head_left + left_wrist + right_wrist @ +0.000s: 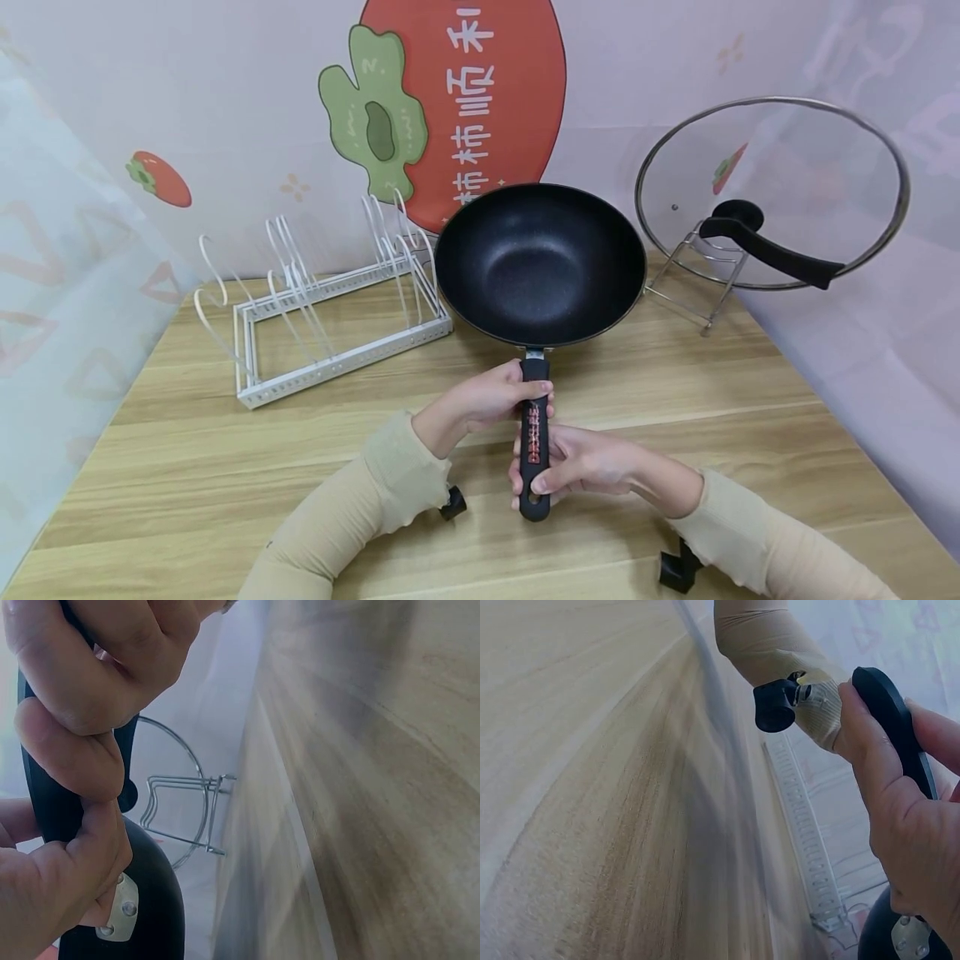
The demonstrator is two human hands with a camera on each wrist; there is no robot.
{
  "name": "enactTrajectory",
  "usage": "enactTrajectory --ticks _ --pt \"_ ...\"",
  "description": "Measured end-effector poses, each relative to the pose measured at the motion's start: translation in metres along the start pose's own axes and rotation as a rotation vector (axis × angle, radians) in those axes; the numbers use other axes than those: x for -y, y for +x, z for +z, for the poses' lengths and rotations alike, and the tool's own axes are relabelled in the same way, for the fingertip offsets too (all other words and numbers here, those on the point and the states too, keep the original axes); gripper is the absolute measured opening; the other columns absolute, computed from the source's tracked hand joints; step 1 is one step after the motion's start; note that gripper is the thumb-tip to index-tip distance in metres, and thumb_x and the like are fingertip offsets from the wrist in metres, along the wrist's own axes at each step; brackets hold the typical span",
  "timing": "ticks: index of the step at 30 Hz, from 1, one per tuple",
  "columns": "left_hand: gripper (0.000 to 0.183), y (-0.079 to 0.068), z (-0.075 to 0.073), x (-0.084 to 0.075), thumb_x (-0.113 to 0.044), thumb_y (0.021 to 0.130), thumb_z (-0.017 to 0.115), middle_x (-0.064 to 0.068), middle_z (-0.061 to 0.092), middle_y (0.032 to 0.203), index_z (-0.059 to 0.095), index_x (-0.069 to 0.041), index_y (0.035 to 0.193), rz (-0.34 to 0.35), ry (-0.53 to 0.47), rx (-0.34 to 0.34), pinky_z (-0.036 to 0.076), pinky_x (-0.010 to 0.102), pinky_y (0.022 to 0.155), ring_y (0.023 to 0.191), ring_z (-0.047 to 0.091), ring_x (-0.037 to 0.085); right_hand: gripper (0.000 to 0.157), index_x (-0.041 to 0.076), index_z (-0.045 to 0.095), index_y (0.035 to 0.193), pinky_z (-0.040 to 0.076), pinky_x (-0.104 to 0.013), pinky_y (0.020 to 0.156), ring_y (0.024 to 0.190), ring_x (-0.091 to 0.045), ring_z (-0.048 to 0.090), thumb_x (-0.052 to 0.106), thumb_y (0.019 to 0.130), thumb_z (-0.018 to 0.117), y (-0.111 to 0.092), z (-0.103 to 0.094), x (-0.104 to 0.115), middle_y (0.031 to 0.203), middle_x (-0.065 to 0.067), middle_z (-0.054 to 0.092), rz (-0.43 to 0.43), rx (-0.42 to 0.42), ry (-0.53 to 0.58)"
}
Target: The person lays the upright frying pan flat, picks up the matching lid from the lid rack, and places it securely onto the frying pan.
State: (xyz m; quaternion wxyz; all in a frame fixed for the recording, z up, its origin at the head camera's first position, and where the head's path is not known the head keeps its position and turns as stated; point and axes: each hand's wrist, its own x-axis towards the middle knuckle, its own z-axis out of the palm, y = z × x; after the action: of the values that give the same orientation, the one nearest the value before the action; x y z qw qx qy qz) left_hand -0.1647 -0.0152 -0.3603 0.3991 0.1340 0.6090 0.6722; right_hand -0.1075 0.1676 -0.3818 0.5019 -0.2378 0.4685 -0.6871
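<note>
A black wok [534,267] is held up over the wooden table, its dark inside tilted toward the head camera. My left hand [498,396] grips the upper part of its black handle [535,417], close to the bowl, with the thumb lying across the front. Lower down, my right hand [588,460] holds the same handle near its end, thumb on top and fingers wrapped behind. Both wrist views show fingers curled around the handle. A riveted metal bracket [118,911] joins handle to bowl in the left wrist view.
On the left of the table [247,483] stands a white metal rack [348,362] with curved upright dividers. To the right, a glass lid [802,167] with a black handle leans in a wire stand [686,304]. A printed fabric backdrop [247,100] closes off the back and sides.
</note>
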Motion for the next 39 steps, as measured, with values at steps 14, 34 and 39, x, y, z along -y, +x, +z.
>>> enactTrajectory --ticks 14,34,39 --pt "0.006 0.0 0.005 0.009 -0.003 0.108 0.044 0.004 0.056 0.089 0.047 0.003 0.109 0.008 -0.011 0.019 0.05 0.024 0.079 0.082 0.06 0.012 0.028 0.002 0.04 0.119 0.053 -0.038 0.098 0.112 -0.022 0.067 -0.001 0.099 0.059 -0.004 0.001 -0.009 0.113 -0.004 0.063 0.007 0.032 0.034" --pt "0.006 -0.002 0.019 0.019 -0.003 0.107 0.046 0.003 0.058 0.087 0.049 0.003 0.108 -0.024 -0.027 -0.023 0.049 0.024 0.083 0.082 0.06 0.012 0.025 0.004 0.045 0.118 0.053 -0.037 0.098 0.113 -0.019 0.066 0.004 0.098 0.061 -0.014 0.005 -0.017 0.112 -0.001 0.064 0.053 0.035 0.035" --pt "0.007 -0.004 0.02 0.023 -0.003 0.107 0.047 0.005 0.057 0.089 0.048 0.003 0.11 -0.042 -0.041 -0.034 0.051 0.026 0.085 0.084 0.06 0.013 0.026 0.004 0.044 0.119 0.054 -0.039 0.097 0.112 -0.02 0.067 0.004 0.099 0.061 -0.014 0.006 -0.023 0.113 -0.002 0.064 0.038 0.03 0.063"
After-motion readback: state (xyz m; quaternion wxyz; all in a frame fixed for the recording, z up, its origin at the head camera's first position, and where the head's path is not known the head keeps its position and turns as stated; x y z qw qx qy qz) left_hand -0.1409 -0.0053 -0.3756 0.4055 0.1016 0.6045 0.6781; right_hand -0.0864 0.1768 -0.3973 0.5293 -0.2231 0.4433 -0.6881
